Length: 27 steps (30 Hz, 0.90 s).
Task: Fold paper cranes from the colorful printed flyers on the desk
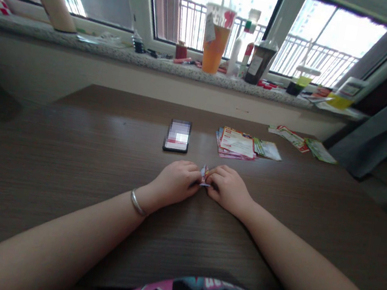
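Note:
A small folded piece of printed paper [204,176], whitish with coloured patches, stands on the brown table between my hands. My left hand [180,178] grips its left side, the fingers curled and a metal bangle on the wrist. From the other side my right hand [228,187] pinches the same paper with thumb and fingers. Much of the paper is hidden behind my fingertips. Just beyond my left hand lies a phone [177,136] with its screen lit and blurred. Past my right hand is a stack of printed paper sheets [238,143].
Green-and-white leaflets [268,149] adjoin the stack, and more leaflets [320,151] lie at the table's far right. Along the stone windowsill [119,54] stand a tall cup of orange drink [215,44], a dark cup [260,63], bottles and small items. The table [65,152] reaches toward the wall.

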Tool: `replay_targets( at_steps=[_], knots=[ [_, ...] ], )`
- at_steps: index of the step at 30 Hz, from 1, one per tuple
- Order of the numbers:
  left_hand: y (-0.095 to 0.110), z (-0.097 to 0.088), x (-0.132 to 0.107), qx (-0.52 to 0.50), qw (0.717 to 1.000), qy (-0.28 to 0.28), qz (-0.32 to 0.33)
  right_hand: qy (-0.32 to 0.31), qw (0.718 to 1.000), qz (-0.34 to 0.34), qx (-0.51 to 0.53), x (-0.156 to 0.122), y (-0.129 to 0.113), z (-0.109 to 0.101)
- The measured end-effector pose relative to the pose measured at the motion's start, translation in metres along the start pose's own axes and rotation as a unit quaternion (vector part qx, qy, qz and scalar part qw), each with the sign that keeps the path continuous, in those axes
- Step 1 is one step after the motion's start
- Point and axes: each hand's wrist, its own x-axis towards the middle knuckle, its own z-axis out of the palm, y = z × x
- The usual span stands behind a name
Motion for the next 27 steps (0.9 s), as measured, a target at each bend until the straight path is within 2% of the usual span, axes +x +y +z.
replay_targets(
  at_steps=[8, 14, 21, 27],
  knots=[
    [0.0008, 0.0008, -0.0013, -0.056, 0.998, 0.027, -0.003, 0.018, 0.997, 0.009, 0.079, -0.0008, 0.0030, 0.0036],
    [-0.0010, 0.0016, 0.0006, -0.083, 0.996, 0.011, -0.020, 0.019, 0.995, 0.026, 0.099, -0.0004, 0.0046, 0.0017],
    [-0.0050, 0.0035, 0.0012, -0.094, 0.993, 0.002, -0.072, 0.042, 0.984, 0.064, 0.160, 0.0014, 0.0074, 0.0040],
    [-0.0029, 0.0049, -0.0002, -0.104, 0.991, 0.007, -0.089, 0.024, 0.985, 0.090, 0.145, 0.0030, 0.0074, 0.0044]
  ],
)
